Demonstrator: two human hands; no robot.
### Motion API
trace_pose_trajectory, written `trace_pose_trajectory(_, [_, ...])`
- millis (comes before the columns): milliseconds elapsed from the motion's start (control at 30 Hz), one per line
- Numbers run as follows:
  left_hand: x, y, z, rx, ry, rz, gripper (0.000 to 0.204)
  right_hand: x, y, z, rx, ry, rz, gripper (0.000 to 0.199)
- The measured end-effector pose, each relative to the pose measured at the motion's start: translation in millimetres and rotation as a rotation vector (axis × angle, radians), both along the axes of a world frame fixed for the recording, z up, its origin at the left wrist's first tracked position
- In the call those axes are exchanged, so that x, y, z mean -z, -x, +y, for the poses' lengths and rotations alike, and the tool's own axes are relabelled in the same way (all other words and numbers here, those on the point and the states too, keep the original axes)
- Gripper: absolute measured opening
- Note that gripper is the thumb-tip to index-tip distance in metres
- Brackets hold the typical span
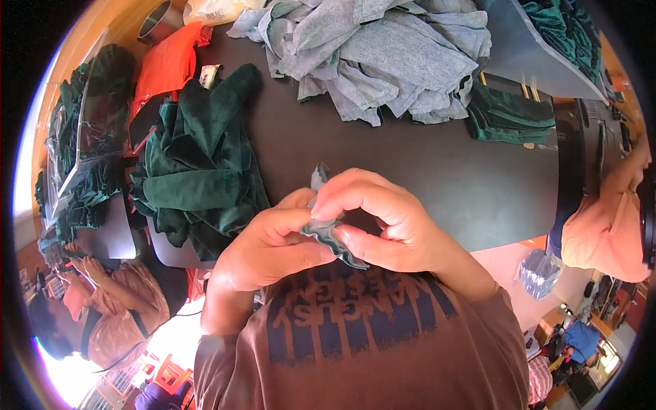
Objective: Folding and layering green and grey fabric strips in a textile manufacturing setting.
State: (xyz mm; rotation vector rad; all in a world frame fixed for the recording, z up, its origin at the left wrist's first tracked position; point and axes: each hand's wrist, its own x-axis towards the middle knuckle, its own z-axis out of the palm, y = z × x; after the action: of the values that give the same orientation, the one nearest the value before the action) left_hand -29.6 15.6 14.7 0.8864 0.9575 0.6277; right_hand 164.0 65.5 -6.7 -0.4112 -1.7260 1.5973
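Close in front of my chest, a small folded piece of fabric (326, 229), grey-green with a dark green edge, is pinched between both hands. My left hand (270, 239) grips it from the left, thumb and fingers pressed together on the cloth. From the right, my right hand (383, 219) holds its upper and lower parts between bent fingers and thumb. Part of the piece is hidden behind the fingers. A heap of dark green velvet pieces (198, 188) lies left of my hands. Beyond them is a big pile of grey-backed fabric pieces (389, 58).
The dark tabletop (410, 154) carries a neat stack of green velvet (509, 115) at right. An orange-red bag (164, 65) and a metal cup (160, 22) sit at far left. Clear plastic bins (102, 113) of green cloth stand beside them. Co-workers (605, 232) sit on both sides.
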Motion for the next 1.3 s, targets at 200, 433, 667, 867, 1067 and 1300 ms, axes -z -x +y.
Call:
trace_pose_trajectory(200, [-11, -5, -1, 0.054, -0.388, 0.297, 0.026, 1, 2, -4, 0.049, -0.025, -0.028, 0.028])
trace_pose_trajectory(433, [-29, -6, -4, 0.015, -0.688, 0.560, 0.019, 2, 4, -7, 0.026, 0.004, 0.114, 0.023])
trace_pose_trajectory(667, [-3, -26, -5, -0.373, -0.920, 0.603, 0.028, 6, 7, -6, 0.144, -0.155, 0.122, 0.026])
trace_pose_trajectory(867, [25, -34, -8, -0.578, -1.085, 0.566, 0.026, 5, 9, -12, 0.223, -0.253, 0.099, 0.032])
trace_pose_trajectory(1067, [14, -37, -6, -0.580, -1.091, 0.573, 0.023, 8, 7, -9, 0.245, -0.183, 0.149, 0.039])
trace_pose_trajectory(1300, [1, -35, -8, -0.445, -0.796, 0.462, 0.009, 12, 8, -7, 0.302, -0.214, 0.147, 0.031])
